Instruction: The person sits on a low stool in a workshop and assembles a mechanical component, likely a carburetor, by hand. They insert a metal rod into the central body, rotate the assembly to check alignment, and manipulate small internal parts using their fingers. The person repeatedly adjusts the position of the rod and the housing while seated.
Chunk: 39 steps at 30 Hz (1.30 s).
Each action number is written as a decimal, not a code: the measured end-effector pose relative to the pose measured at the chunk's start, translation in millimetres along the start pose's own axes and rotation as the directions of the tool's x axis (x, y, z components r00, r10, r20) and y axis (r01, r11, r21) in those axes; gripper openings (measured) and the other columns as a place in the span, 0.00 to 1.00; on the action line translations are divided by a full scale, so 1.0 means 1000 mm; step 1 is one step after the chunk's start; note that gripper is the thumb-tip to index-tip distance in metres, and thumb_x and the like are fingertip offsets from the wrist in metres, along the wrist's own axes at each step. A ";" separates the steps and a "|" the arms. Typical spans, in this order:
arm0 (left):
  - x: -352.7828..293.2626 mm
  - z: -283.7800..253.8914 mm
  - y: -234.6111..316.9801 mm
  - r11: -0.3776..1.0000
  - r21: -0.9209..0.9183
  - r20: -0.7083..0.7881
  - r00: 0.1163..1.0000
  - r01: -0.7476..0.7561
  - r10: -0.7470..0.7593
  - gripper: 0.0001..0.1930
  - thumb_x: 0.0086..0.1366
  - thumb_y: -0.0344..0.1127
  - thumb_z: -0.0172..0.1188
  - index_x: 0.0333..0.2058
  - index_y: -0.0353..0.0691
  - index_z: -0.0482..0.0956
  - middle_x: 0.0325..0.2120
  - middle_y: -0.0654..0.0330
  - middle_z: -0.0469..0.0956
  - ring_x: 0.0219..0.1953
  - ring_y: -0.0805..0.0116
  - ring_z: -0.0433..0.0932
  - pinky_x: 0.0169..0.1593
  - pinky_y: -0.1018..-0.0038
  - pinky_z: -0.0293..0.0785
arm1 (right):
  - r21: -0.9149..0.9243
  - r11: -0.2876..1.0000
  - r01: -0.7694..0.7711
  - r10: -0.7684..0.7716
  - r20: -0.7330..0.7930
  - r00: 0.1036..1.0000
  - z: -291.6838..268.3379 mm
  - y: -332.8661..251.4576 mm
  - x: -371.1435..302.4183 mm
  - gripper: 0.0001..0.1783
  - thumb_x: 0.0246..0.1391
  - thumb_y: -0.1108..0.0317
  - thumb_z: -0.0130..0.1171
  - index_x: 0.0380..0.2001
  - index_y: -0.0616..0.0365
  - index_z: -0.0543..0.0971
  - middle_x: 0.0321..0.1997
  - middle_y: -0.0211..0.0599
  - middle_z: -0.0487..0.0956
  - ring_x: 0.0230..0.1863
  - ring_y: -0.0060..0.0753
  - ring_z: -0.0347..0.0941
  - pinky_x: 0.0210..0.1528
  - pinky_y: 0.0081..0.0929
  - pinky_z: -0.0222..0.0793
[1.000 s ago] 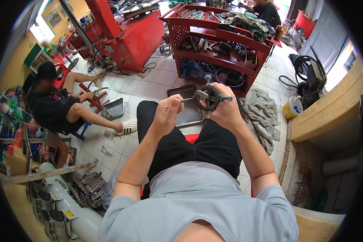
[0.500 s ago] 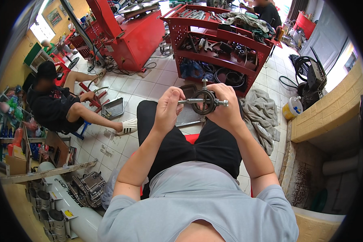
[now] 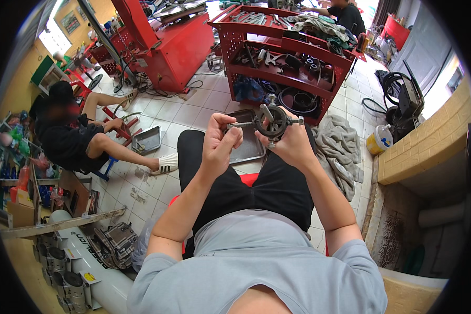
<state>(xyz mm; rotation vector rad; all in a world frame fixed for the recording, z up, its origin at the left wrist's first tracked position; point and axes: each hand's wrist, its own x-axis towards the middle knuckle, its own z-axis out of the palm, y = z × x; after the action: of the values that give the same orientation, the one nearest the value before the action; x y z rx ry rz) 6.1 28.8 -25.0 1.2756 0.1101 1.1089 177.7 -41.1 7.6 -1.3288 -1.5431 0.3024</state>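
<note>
We are looking down over our own lap, seated on a red stool, and both hands are up in front of us on a dark metal part: a round ring with pins sticking out of it like a cross, one rod running off to the left. The right hand is closed around the ring from underneath and behind, fingers wrapped and thumb up against its side. The left hand is curled shut on the end of that left rod, fingertips pinching it (how hard, we cannot tell). The part sits above our knees, over a grey metal tray on the tiled floor.

To do this well, we would judge, the right hand stays the anchor and the left does the fine work; keep the ring level, keep it over the tray so anything loose drops there and not on the tiles.

Beyond, a red tool cart loaded with parts, a heap of grey rags beside it, a yellow tub. To our left another person sits low on the floor by a second tray.
</note>
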 end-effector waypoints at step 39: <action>-0.007 -0.014 -0.050 0.618 -0.613 -0.028 0.768 0.492 -0.639 0.13 0.65 0.39 0.43 0.44 0.42 0.68 0.28 0.67 0.71 0.28 0.75 0.71 0.32 0.76 0.67 | 0.093 0.943 -0.320 0.295 0.213 0.931 0.017 0.025 -0.005 0.30 0.38 0.60 0.69 0.43 0.65 0.70 0.32 0.46 0.80 0.34 0.35 0.79 0.39 0.29 0.71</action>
<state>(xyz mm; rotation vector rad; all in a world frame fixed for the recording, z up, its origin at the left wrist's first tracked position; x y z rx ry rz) 23.4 39.4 -73.6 0.4704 0.3223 0.6407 177.9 -29.4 -21.4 -1.4740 -1.4445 0.7381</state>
